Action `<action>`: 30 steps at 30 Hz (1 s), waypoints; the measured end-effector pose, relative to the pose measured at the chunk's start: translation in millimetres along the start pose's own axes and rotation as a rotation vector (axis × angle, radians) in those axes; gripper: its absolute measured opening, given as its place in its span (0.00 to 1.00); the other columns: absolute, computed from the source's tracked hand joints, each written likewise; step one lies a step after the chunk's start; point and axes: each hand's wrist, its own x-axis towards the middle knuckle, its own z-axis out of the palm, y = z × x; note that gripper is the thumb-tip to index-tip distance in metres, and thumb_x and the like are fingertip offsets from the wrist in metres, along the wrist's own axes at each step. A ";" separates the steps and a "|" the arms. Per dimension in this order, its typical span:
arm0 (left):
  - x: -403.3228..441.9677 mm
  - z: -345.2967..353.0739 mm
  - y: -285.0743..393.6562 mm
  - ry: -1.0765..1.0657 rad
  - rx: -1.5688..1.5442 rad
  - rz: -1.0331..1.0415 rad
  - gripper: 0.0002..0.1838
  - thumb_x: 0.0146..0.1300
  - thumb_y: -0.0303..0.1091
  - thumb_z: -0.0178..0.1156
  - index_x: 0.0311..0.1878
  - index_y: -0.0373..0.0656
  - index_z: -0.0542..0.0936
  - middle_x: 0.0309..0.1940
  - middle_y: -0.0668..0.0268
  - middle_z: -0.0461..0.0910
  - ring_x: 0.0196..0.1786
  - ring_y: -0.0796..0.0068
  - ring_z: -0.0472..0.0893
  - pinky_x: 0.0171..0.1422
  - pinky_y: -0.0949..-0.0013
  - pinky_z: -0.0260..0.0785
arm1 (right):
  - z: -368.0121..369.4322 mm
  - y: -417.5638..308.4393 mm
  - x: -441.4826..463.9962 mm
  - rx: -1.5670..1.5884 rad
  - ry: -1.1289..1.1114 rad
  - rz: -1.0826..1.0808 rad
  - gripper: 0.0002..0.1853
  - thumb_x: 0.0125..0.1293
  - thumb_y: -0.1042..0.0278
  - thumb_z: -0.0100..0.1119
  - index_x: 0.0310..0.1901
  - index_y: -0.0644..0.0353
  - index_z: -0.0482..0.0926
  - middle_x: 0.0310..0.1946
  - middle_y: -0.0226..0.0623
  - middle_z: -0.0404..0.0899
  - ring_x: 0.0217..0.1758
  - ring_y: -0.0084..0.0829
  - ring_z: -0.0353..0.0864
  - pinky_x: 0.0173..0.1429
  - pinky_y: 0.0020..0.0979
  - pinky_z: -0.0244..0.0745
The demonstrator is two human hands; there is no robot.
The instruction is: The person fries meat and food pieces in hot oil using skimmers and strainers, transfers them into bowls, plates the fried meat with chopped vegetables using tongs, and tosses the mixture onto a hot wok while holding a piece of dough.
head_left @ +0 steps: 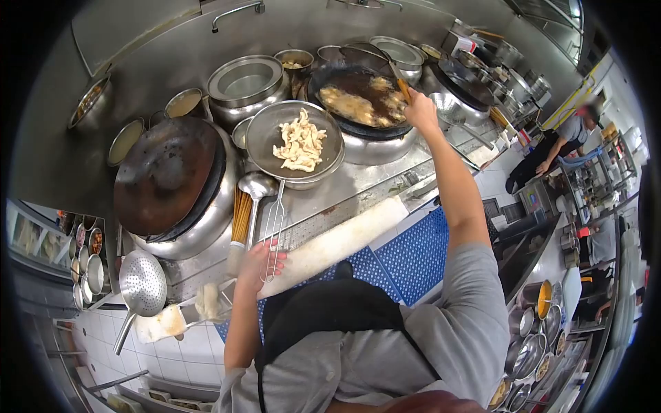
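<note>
My right hand is closed around the wooden handle of a dark, round skimmer at the far rim of the wok. Pale battered pieces bubble in the wok's dark oil. My left hand is at the wire handle of a mesh strainer, its fingers apart and seemingly touching the wire. This strainer rests on a metal bowl and carries a heap of pale cooked strips. Beside its handle lie a steel ladle and a bamboo brush.
A tilted empty wok stands at left, above a perforated ladle. Large pots line the back, under a tap. A folded white cloth runs along the front edge. Another person is at far right.
</note>
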 end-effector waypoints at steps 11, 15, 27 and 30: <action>0.6 7.4 5.7 0.046 0.042 -0.012 0.19 0.67 0.35 0.55 0.58 0.37 0.70 0.35 0.58 0.82 0.29 0.71 0.80 0.32 0.70 0.75 | 1.8 71.3 46.8 -0.274 -0.083 -0.207 0.30 0.55 0.74 0.56 0.63 0.50 0.75 0.46 0.52 0.83 0.50 0.51 0.83 0.56 0.47 0.78; 2.1 9.4 10.7 0.068 0.044 -0.041 0.17 0.66 0.33 0.55 0.57 0.37 0.71 0.34 0.57 0.82 0.29 0.69 0.81 0.31 0.70 0.74 | -14.4 94.1 46.7 -0.280 -0.055 -0.178 0.30 0.54 0.74 0.56 0.63 0.50 0.76 0.50 0.53 0.82 0.52 0.53 0.82 0.58 0.46 0.77; 6.3 4.4 8.3 0.060 0.050 -0.049 0.14 0.68 0.31 0.51 0.55 0.37 0.72 0.32 0.58 0.83 0.29 0.68 0.82 0.31 0.69 0.75 | 3.3 94.1 33.7 0.798 -0.247 0.597 0.07 0.57 0.79 0.50 0.36 0.65 0.77 0.20 0.41 0.74 0.13 0.30 0.70 0.17 0.33 0.65; 7.9 0.0 4.0 0.042 0.036 -0.041 0.15 0.69 0.32 0.51 0.56 0.37 0.71 0.32 0.58 0.83 0.30 0.69 0.82 0.32 0.69 0.75 | 4.2 71.9 23.6 0.986 -0.355 0.752 0.10 0.60 0.78 0.52 0.44 0.70 0.71 0.25 0.44 0.76 0.17 0.27 0.71 0.19 0.26 0.66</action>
